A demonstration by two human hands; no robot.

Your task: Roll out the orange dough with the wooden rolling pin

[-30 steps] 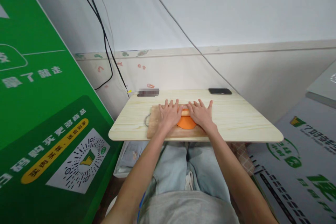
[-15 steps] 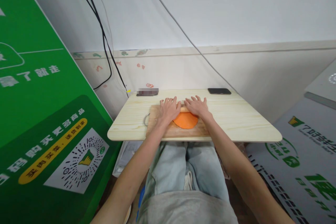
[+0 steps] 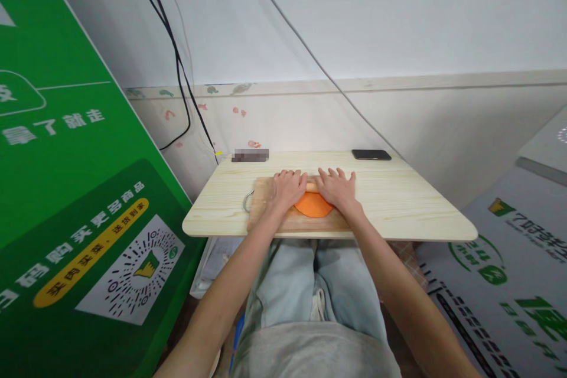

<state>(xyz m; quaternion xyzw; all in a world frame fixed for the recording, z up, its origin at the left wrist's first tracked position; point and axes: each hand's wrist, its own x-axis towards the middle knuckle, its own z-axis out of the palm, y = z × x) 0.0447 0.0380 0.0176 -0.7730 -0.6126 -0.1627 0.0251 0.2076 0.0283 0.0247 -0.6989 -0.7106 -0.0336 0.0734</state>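
On a wooden board [image 3: 310, 225] lies a flat, rounded sheet of orange dough [image 3: 313, 205]. A pale rolling pin [image 3: 312, 187] rests across the dough's far side; only its middle shows between my hands. My left hand [image 3: 287, 190] presses on the pin's left part, fingers stretched forward over it and slightly apart. On the right part lies my right hand [image 3: 337, 190], palm down, its fingers spread and pointing away from me. Neither hand is wrapped round the pin. Both pin ends are hidden under the hands.
The board sits at the front edge of a light wooden table [image 3: 407, 207], a metal handle [image 3: 247, 201] at its left. A black phone [image 3: 371, 155] and a blurred-out dark object [image 3: 250, 155] lie along the back. A green panel [image 3: 88, 189] stands left, a grey-white cabinet [image 3: 522, 218] right.
Both hands have shifted slightly toward me on the rolling pin, the right one also a little to the right. The pin now lies slightly nearer, over more of the dough.
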